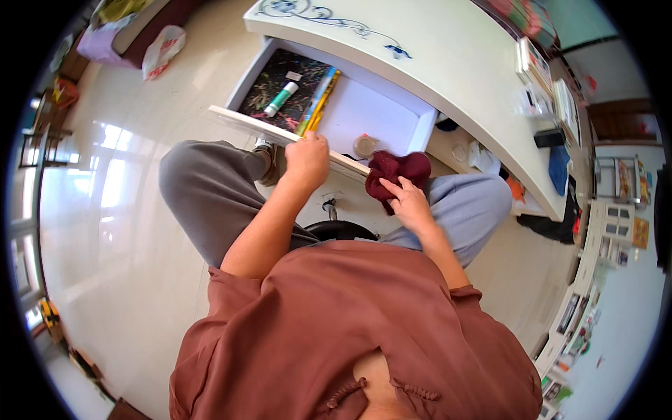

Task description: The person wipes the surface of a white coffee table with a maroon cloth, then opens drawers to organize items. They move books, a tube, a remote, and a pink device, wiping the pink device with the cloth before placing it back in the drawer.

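A white drawer is pulled out from the desk in front of me. My left hand grips the top edge of its front panel near the middle. In my right hand is a bunched maroon cloth, pressed at the drawer's front right corner. Inside, on the left, lies a dark speckled flat board or folder with a green and white glue stick on it. Beside the board run long yellow strips, perhaps pencils or rulers. A round tape roll sits near the front panel, close to the cloth.
The white desktop with blue floral decoration overhangs the drawer. Books and a black box stand at its right end. Under it, an open compartment holds assorted items. A black stool seat shows between my knees; a plastic bag lies on the floor.
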The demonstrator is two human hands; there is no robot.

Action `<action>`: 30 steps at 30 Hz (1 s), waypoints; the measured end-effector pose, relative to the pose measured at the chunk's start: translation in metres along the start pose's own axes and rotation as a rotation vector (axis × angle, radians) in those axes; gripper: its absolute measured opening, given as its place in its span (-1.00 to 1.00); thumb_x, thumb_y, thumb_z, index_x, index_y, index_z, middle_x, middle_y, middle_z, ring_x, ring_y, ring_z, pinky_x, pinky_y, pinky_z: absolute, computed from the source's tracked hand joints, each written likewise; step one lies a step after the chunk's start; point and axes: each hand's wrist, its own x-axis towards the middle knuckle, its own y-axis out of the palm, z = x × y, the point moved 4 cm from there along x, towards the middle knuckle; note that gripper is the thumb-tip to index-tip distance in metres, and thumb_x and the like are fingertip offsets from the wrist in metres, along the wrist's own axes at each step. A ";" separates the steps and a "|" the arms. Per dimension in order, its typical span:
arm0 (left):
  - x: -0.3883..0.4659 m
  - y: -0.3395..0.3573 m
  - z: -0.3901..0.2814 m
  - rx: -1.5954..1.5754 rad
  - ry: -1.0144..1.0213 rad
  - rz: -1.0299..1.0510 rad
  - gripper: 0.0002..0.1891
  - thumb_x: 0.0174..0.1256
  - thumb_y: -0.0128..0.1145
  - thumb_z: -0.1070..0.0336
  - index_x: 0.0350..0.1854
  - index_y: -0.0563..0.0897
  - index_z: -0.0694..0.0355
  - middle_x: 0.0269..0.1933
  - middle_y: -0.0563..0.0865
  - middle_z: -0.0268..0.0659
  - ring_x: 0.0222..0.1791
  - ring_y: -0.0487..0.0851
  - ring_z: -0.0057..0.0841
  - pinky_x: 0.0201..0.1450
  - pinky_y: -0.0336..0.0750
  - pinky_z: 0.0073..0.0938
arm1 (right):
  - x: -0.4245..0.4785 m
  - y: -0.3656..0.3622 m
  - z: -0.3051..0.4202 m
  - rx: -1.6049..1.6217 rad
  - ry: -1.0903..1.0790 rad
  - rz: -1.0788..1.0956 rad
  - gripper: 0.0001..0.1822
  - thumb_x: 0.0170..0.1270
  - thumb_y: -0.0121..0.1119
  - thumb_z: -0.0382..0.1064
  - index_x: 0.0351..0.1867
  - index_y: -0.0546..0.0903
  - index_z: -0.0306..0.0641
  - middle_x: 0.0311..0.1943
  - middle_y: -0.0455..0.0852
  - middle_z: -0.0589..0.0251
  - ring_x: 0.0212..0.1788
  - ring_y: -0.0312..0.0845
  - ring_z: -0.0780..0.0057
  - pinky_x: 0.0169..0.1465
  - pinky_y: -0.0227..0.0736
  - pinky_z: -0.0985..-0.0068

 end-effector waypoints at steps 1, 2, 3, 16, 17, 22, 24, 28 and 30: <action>-0.001 -0.004 0.002 0.046 -0.008 0.032 -0.90 0.26 0.13 0.38 -0.25 0.67 0.20 -0.20 0.74 -0.12 -0.22 0.79 -0.15 -0.23 0.66 -0.14 | 0.006 0.008 0.014 -0.036 -0.008 -0.045 -0.47 0.18 0.24 -0.32 0.25 0.68 0.09 0.24 0.60 -0.13 0.21 0.56 -0.09 0.25 0.49 0.13; -0.004 -0.004 0.002 0.041 0.021 -0.012 -0.89 0.20 0.14 0.40 -0.26 0.68 0.19 -0.21 0.74 -0.14 -0.22 0.80 -0.19 -0.22 0.66 -0.14 | 0.014 0.013 0.024 0.000 -0.056 -0.071 -0.41 0.14 0.25 -0.40 0.27 0.67 0.10 0.23 0.61 -0.15 0.20 0.56 -0.11 0.26 0.48 0.12; -0.006 -0.009 -0.001 0.032 0.019 -0.014 -0.89 0.18 0.15 0.41 -0.27 0.69 0.19 -0.22 0.75 -0.15 -0.21 0.79 -0.20 -0.18 0.65 -0.14 | 0.027 0.022 0.034 0.042 -0.112 -0.090 -0.40 0.13 0.25 -0.42 0.27 0.66 0.09 0.23 0.61 -0.15 0.20 0.56 -0.10 0.26 0.48 0.13; -0.018 -0.071 0.059 -0.069 -0.132 -0.396 -0.73 0.18 0.18 0.35 -0.07 0.68 0.24 -0.13 0.74 -0.15 -0.06 0.73 -0.24 -0.01 0.56 -0.24 | 0.220 0.087 0.231 0.039 -0.772 -0.447 -0.52 0.21 0.27 -0.30 0.21 0.60 -0.14 -0.06 0.67 0.08 -0.09 0.63 0.06 0.02 0.56 0.19; -0.018 -0.071 0.064 -0.137 -0.143 -0.397 -0.71 0.16 0.18 0.35 -0.05 0.69 0.25 -0.12 0.74 -0.15 -0.05 0.72 -0.23 0.01 0.54 -0.23 | 0.236 0.093 0.247 -0.021 -0.809 -0.454 -0.52 0.22 0.26 -0.29 0.22 0.60 -0.14 -0.08 0.67 0.07 -0.09 0.63 0.06 0.01 0.57 0.18; -0.010 -0.087 0.092 -0.324 -0.188 -0.534 -0.67 0.18 0.20 0.41 0.03 0.71 0.27 0.07 0.73 -0.09 0.03 0.71 -0.19 0.10 0.55 -0.21 | 0.320 0.125 0.292 0.008 -0.686 -0.160 -0.55 0.27 0.26 -0.29 0.23 0.60 -0.12 -0.28 0.65 0.12 -0.23 0.67 0.10 -0.19 0.61 0.15; -0.007 -0.097 0.104 -0.388 -0.194 -0.634 -0.66 0.23 0.22 0.45 0.08 0.69 0.29 0.16 0.71 -0.03 0.08 0.70 -0.13 0.16 0.56 -0.19 | 0.349 0.128 0.287 0.352 -0.589 0.044 -0.65 0.35 0.11 -0.44 0.14 0.67 -0.23 -0.25 0.78 0.10 -0.25 0.78 0.28 -0.17 0.67 0.34; -0.007 -0.111 0.112 -0.473 -0.200 -0.709 -0.67 0.29 0.23 0.42 0.11 0.68 0.30 0.14 0.71 0.00 0.06 0.69 -0.07 0.11 0.57 -0.17 | 0.399 0.104 0.260 0.539 -0.352 -0.343 -0.55 0.26 0.03 -0.55 0.14 0.69 -0.20 -0.03 0.81 0.06 -0.09 0.79 0.20 0.04 0.66 0.37; -0.003 -0.110 0.110 -0.487 -0.169 -0.692 -0.67 0.29 0.24 0.41 0.10 0.68 0.30 0.14 0.71 -0.01 0.06 0.69 -0.07 0.11 0.58 -0.17 | 0.416 0.086 0.243 0.349 -0.295 -0.490 -0.50 0.21 0.08 -0.50 0.20 0.67 -0.15 0.13 0.74 0.04 0.05 0.70 0.03 0.18 0.58 0.27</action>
